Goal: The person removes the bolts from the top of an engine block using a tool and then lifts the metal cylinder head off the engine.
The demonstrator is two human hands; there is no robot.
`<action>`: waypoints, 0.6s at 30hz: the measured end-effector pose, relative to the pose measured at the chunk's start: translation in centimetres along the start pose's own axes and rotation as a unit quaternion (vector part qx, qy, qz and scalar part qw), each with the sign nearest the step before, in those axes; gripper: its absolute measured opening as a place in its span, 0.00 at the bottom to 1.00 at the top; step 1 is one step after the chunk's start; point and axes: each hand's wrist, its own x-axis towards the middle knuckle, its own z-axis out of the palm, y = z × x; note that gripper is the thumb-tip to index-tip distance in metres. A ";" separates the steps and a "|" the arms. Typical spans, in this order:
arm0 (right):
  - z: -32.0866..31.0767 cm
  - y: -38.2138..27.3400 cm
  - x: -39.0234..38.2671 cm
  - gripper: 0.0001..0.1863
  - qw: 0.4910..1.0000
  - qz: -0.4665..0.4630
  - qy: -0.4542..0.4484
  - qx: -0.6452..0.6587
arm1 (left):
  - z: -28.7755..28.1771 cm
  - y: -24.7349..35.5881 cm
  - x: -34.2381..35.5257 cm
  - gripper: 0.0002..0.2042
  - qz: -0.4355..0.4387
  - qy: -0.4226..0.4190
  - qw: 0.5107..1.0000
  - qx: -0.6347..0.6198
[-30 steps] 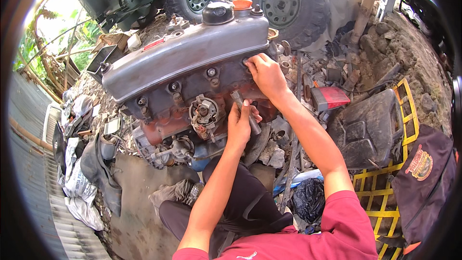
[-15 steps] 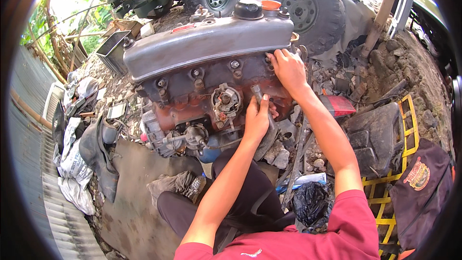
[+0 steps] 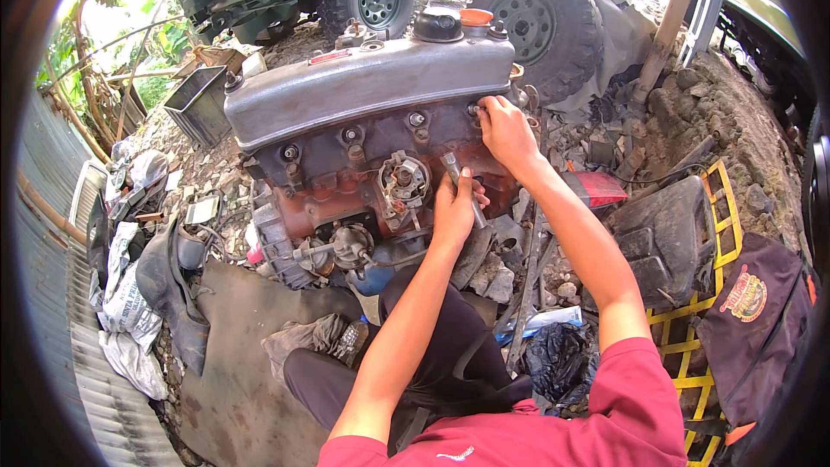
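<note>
Closed around a metal tube point(image 3: 451, 168), the left hand point(image 3: 458, 212) holds it tilted just in front of the engine point(image 3: 311, 203), right of the round distributor-like part point(image 3: 404, 180), head view. Right hand point(image 3: 508, 131): fingertips at the rightmost plug point(image 3: 473, 110), below the grey valve cover point(image 3: 363, 86); cannot tell whether they pinch it.

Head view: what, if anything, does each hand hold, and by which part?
The left hand holds a metal tube around its middle. The right hand is at the engine; whether it grips anything there cannot be told.
</note>
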 end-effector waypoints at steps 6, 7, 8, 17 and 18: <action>0.0 0.5 0.8 0.10 0.999 0.018 -0.026 -0.021 | 0.1 0.1 -0.4 0.17 -0.019 0.008 1.000 -0.011; -0.2 0.7 0.8 0.12 0.999 0.016 -0.024 -0.026 | 0.2 0.0 -0.4 0.17 -0.017 0.006 1.000 -0.005; -0.4 0.9 0.9 0.13 0.999 0.014 -0.022 -0.032 | 0.5 0.0 -0.2 0.17 -0.014 0.005 1.000 0.000; -1.2 1.0 1.3 0.19 0.994 -0.035 -0.056 -0.093 | -0.1 -0.1 -0.3 0.16 -0.017 0.013 1.000 0.008; -1.3 1.1 1.2 0.18 0.994 -0.053 -0.052 -0.085 | -0.1 -0.1 -0.4 0.16 -0.017 0.013 1.000 0.007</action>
